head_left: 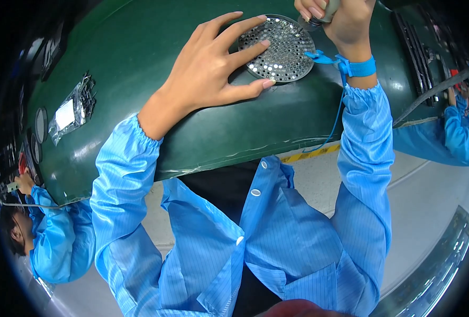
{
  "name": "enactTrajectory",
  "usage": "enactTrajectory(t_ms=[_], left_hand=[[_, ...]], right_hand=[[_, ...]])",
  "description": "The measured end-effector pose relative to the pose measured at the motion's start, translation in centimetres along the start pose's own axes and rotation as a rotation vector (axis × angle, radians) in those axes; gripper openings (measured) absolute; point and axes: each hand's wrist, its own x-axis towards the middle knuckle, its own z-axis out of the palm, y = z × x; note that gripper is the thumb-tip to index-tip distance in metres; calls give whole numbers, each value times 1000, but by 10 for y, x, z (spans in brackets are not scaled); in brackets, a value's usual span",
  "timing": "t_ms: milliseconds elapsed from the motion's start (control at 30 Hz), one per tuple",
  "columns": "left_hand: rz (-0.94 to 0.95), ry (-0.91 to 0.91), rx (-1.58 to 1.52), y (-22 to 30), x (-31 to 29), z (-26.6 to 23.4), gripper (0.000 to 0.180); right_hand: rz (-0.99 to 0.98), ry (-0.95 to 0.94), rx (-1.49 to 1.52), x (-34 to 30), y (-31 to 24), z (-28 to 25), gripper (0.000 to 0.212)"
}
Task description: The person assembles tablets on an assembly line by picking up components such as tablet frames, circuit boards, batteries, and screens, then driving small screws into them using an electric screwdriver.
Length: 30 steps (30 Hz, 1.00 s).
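A round metal plate (pixel 280 50) full of small holes lies flat on the green table at the far middle, with bright shiny spots across it. My left hand (pixel 213 63) is spread over the plate's left side, palm down. Its fingertips rest on the plate and the thumb reaches its near edge. Just past the plate's far right rim, my right hand (pixel 345 21) is closed around a grey rounded tool (pixel 330 10) with a dark tip. The frame's top edge cuts this tool off, so its kind cannot be told. A blue wrist strap (pixel 361 67) circles my right wrist.
The green table (pixel 218 137) has a worn near edge. A plastic bag of dark small parts (pixel 75 111) lies on the left, beside round discs (pixel 41 125). Dark trays (pixel 415 58) stand at the right. The strap's blue cord (pixel 336 124) hangs over the edge. Co-workers in blue sit at both sides.
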Motion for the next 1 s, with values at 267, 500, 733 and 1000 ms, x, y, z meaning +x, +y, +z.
enactTrajectory(t_ms=[267,500,733,1000], left_hand=[[-10,-57,-68,-4,-3,-1,50],[2,-48,-96,-4,-3,-3,47],[10,-52,-114,-3,-3,-3,47],[16,-77,-118,-3,-4,-5,48]], right_hand=[[-19,-3,-2,-1,-1,0,25],[-18,-8,-6,-1,-2,1,25],[-1,-8,8,-2,-2,-1,24],[11,1,1,-1,-1,0,25]])
